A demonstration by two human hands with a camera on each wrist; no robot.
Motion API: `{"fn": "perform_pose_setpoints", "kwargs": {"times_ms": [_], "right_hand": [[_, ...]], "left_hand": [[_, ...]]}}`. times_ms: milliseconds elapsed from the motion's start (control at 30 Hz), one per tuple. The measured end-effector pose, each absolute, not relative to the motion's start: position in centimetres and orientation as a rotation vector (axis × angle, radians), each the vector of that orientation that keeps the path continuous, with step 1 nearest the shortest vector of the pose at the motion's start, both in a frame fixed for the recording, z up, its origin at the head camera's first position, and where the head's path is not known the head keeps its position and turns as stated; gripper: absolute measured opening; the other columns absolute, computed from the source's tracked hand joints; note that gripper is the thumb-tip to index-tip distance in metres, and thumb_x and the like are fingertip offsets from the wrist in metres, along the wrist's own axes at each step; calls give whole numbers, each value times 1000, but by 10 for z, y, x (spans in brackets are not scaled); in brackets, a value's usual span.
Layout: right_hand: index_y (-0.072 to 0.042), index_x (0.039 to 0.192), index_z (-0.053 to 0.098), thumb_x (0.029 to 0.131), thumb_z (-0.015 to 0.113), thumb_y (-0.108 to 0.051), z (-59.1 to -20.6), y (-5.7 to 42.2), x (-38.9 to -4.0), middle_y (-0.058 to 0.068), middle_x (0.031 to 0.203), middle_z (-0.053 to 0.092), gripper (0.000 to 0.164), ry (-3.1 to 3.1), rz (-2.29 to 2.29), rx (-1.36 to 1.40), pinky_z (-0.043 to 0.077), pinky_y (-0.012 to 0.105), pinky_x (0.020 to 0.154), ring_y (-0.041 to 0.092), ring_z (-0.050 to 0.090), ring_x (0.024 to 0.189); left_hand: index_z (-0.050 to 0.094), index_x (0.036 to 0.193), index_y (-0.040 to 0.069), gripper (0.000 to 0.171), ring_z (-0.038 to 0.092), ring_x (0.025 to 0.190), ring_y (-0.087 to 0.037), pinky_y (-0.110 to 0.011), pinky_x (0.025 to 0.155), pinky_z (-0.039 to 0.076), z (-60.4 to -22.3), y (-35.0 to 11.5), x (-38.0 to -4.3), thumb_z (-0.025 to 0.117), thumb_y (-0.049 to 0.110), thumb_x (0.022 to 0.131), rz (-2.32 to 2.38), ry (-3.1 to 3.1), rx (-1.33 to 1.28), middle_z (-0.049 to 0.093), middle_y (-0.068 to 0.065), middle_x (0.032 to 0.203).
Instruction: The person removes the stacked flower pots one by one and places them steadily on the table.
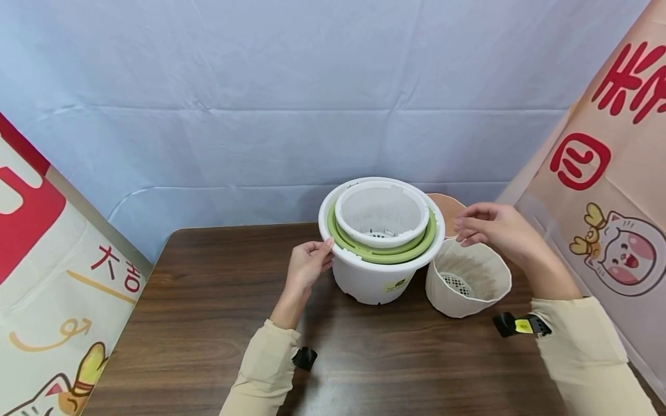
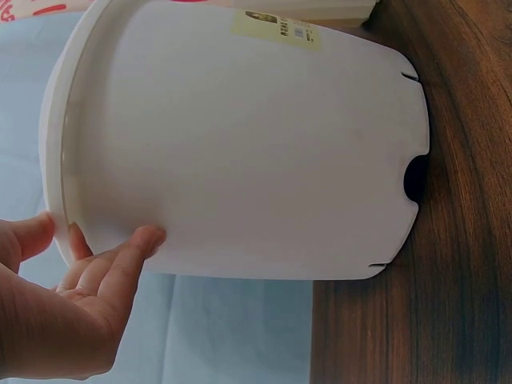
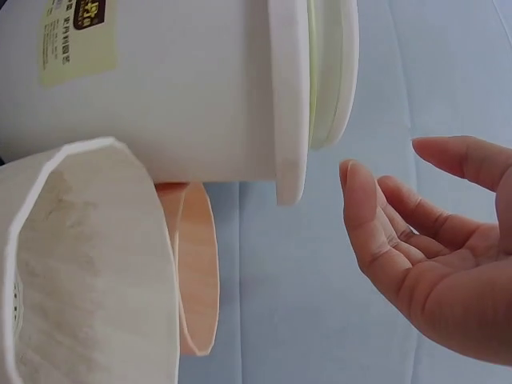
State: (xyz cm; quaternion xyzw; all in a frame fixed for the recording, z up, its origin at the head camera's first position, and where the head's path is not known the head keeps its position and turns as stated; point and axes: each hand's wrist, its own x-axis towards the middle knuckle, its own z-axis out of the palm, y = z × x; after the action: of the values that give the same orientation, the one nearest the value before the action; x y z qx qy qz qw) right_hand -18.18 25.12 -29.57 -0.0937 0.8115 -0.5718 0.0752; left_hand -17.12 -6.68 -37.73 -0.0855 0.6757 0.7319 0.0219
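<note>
In the head view, the desk (image 1: 218, 300) runs broadly to the left of the big pot (image 1: 359, 283) and toward the person, while its far edge meets a pale blue cloth (image 1: 291, 86). On the right, room narrows between the beige pot (image 1: 452, 305) and a printed panel (image 1: 562, 231). The big pot stands near the far edge, with a green pot (image 1: 382, 254) and a small white pot (image 1: 385, 211) nested in it; the beige pot is just beside it, an orange pot (image 1: 444, 207) behind. The left hand (image 1: 306, 267) grips the big pot's rim at its left. The right hand (image 1: 491, 228) hovers over the beige pot's far side, fingers loosely bent.

In the left wrist view, the thumb lies on the rim and fingers reach beneath it against the wall (a label (image 2: 276, 30) sits higher in the frame). The pot's notched base rests on the desk.

In the right wrist view, the right hand is released, thumb apart from fingers, near the big pot's rim, a gap between them.
</note>
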Motion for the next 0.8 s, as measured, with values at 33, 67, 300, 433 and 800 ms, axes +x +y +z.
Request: {"fn": "perform_pose_setpoints", "kwargs": {"times_ms": [33,67,300,433,800], "right_hand": [[11,100,48,91,56,-8,-294,249,-183,1,79,65,22,2420,-1723,-278,55,29,64,17,64,71],[12,101,46,90,56,-8,-293,247,-184,1,79,65,24,2402,-1735,-275,55,29,64,17,65,71],[18,104,40,89,57,-2,-289,239,-194,10,82,66,30,2230,-1866,-283,56,31,65,20,66,71],[17,104,40,89,55,-1,-287,236,-198,10,81,66,28,2233,-1851,-282,56,33,66,21,66,70],[16,112,38,90,55,-6,-285,222,-208,7,80,64,35,2320,-1697,-149,55,35,71,17,65,70]], "left_hand": [[60,95,-10,28,63,94,-26,-39,81,51,-377,-67,-171,60,18,90,2270,2093,-264,65,-22,96],[60,95,-10,28,63,94,-26,-38,81,51,-377,-67,-171,60,18,90,2270,2095,-264,65,-22,96],[61,95,-9,29,63,94,-25,-37,80,52,-377,-67,-171,60,20,90,2259,2111,-262,66,-21,96],[61,95,-9,29,63,94,-25,-37,80,52,-377,-67,-170,60,20,90,2257,2115,-260,66,-21,96],[60,95,-10,28,62,94,-27,-42,83,49,-377,-66,-170,60,17,90,2285,2082,-263,65,-23,97]]}}
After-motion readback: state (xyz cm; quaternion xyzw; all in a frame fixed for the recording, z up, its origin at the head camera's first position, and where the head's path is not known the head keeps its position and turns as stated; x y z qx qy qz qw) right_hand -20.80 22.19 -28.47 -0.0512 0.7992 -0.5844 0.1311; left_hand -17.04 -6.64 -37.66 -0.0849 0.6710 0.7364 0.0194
